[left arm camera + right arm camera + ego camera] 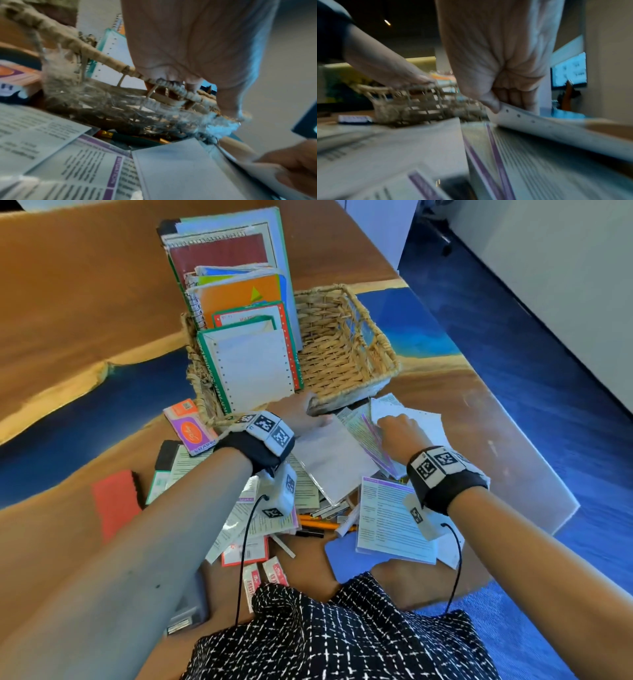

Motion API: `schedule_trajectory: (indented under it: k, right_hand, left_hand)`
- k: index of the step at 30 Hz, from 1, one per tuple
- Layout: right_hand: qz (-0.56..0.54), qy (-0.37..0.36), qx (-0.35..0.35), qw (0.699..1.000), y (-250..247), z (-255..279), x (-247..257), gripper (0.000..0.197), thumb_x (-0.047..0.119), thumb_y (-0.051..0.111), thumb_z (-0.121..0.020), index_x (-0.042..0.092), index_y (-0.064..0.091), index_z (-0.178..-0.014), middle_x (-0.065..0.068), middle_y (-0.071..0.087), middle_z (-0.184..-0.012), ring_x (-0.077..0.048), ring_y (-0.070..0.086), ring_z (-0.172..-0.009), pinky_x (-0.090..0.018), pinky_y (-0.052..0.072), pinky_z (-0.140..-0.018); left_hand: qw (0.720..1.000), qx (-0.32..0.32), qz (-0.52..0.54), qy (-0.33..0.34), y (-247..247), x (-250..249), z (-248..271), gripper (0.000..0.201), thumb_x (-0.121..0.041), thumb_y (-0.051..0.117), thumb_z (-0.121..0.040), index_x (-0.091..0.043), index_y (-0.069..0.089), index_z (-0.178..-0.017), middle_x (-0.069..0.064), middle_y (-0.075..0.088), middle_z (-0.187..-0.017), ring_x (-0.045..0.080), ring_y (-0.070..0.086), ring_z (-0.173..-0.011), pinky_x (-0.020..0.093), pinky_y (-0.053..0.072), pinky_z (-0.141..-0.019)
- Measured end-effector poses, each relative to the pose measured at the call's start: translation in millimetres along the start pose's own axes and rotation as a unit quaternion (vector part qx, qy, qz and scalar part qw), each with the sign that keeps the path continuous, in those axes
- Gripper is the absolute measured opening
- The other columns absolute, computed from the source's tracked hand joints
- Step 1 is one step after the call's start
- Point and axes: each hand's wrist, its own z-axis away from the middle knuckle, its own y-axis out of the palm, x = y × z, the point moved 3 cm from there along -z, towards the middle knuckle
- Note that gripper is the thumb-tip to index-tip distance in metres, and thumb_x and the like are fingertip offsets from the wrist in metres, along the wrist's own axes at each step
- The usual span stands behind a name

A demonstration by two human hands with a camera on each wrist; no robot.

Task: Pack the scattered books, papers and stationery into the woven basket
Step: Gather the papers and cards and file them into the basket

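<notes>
The woven basket (346,350) stands on the table with several notebooks and books (239,302) upright in its left half; its right half is bare. My left hand (301,412) grips the basket's near rim (171,86), fingers curled over it. My right hand (399,433) pinches the corner of a punched white sheet (539,121), lifting it off a stack of printed papers (366,440) just in front of the basket. More papers (394,518), pencils and pens (318,523) and eraser packs (190,429) lie scattered nearer to me.
A red pad (114,501) lies at the left, and a blue card (346,556) near my body. Two small eraser packs (263,575) sit at the table's near edge. The table's right edge (534,453) drops to a blue carpet.
</notes>
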Motion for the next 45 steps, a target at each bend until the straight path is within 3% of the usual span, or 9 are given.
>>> schedule_trajectory:
  k: [6,14,19,24,30,34,39,41,45]
  right_hand:
    - [-0.022,-0.048,-0.083,0.995,-55.1,26.9,24.6,0.037,-0.006,0.041,-0.087,0.006,0.053,-0.12,-0.021,0.057,-0.113,-0.038,0.054,-0.103,-0.037,0.039,-0.077]
    - [-0.22,-0.13,-0.201,0.946,-97.6,5.8,64.1,0.034,-0.004,0.038,-0.091,0.003,0.057,-0.118,-0.016,0.058,-0.101,-0.028,0.05,-0.088,-0.024,0.024,-0.064]
    - [-0.366,-0.135,-0.214,0.896,-109.2,-18.7,89.2,0.025,0.004,0.035,-0.097,0.006,0.056,-0.108,-0.001,0.049,-0.09,-0.015,0.042,-0.079,-0.025,0.026,-0.06]
    - [-0.499,-0.142,-0.207,0.829,-106.9,-40.6,112.6,0.025,0.01,0.04,-0.097,0.028,0.046,-0.08,0.01,0.05,-0.08,-0.007,0.048,-0.073,-0.026,0.04,-0.069]
    - [-0.498,-0.063,-0.106,0.858,-74.1,-68.9,117.9,0.008,0.008,0.042,-0.095,0.006,0.049,-0.092,-0.019,0.057,-0.107,-0.032,0.055,-0.096,-0.042,0.046,-0.084]
    - [-0.554,-0.018,-0.088,0.827,-61.7,-76.6,119.2,0.019,0.002,0.037,-0.095,0.008,0.038,-0.077,-0.012,0.042,-0.081,-0.024,0.04,-0.075,-0.033,0.038,-0.073]
    - [-0.614,-0.015,-0.092,0.784,-61.8,-83.8,129.6,0.027,0.002,0.03,-0.099,0.019,0.032,-0.078,0.001,0.028,-0.074,-0.014,0.023,-0.06,-0.024,0.02,-0.058]
    - [-0.611,-0.024,-0.087,0.786,-60.0,-87.7,135.5,0.023,0.002,0.03,-0.098,0.017,0.033,-0.081,0.0,0.028,-0.077,-0.015,0.022,-0.061,-0.025,0.012,-0.076]
    - [-0.561,-0.034,-0.065,0.824,-42.3,-93.3,145.2,0.005,0.005,0.034,-0.097,0.009,0.035,-0.099,-0.005,0.04,-0.088,-0.014,0.038,-0.068,-0.026,0.031,-0.062]
  left_hand:
    - [0.983,-0.029,0.181,0.002,-10.8,9.2,6.6,0.056,-0.061,0.038,-0.091,-0.016,0.052,-0.12,0.009,0.05,-0.132,0.024,0.048,-0.115,0.029,0.033,-0.086]
    - [0.909,-0.088,0.402,0.068,-29.3,24.2,19.3,0.101,-0.091,0.06,-0.014,-0.028,0.053,-0.093,-0.006,0.056,-0.095,0.01,0.056,-0.089,0.021,0.049,-0.078]
    - [0.85,-0.128,0.507,0.068,-37.2,41.9,25.8,0.114,-0.077,0.076,-0.026,-0.018,0.05,-0.119,0.0,0.058,-0.116,0.014,0.058,-0.103,0.03,0.05,-0.087]
    - [0.856,-0.156,0.493,0.014,-41.2,60.2,22.5,0.038,-0.016,0.05,-0.096,0.003,0.049,-0.128,0.014,0.054,-0.129,0.026,0.052,-0.119,0.031,0.044,-0.094]
    - [0.827,-0.162,0.533,-0.073,-40.7,78.9,15.7,0.018,-0.023,0.048,-0.098,-0.005,0.047,-0.095,0.015,0.054,-0.11,0.027,0.057,-0.107,0.05,0.04,-0.095]
    - [0.824,-0.164,0.538,-0.07,-46.4,80.1,19.2,0.021,-0.03,0.041,-0.1,-0.016,0.053,-0.108,0.008,0.056,-0.123,0.03,0.053,-0.118,0.06,0.041,-0.095]
    - [0.876,-0.221,0.425,-0.059,-66.1,95.8,12.4,0.008,-0.015,0.048,-0.095,-0.015,0.05,-0.102,0.006,0.047,-0.082,0.021,0.044,-0.087,0.035,0.036,-0.077]
    - [0.89,-0.238,0.383,-0.065,-70.7,102.9,9.7,0.011,-0.01,0.053,-0.091,-0.008,0.054,-0.101,0.012,0.049,-0.086,0.019,0.044,-0.084,0.031,0.034,-0.075]
    - [0.891,-0.279,0.341,-0.106,-73.7,113.2,8.0,0.02,-0.005,0.056,-0.087,-0.008,0.064,-0.106,0.005,0.058,-0.097,0.023,0.055,-0.094,0.034,0.046,-0.086]
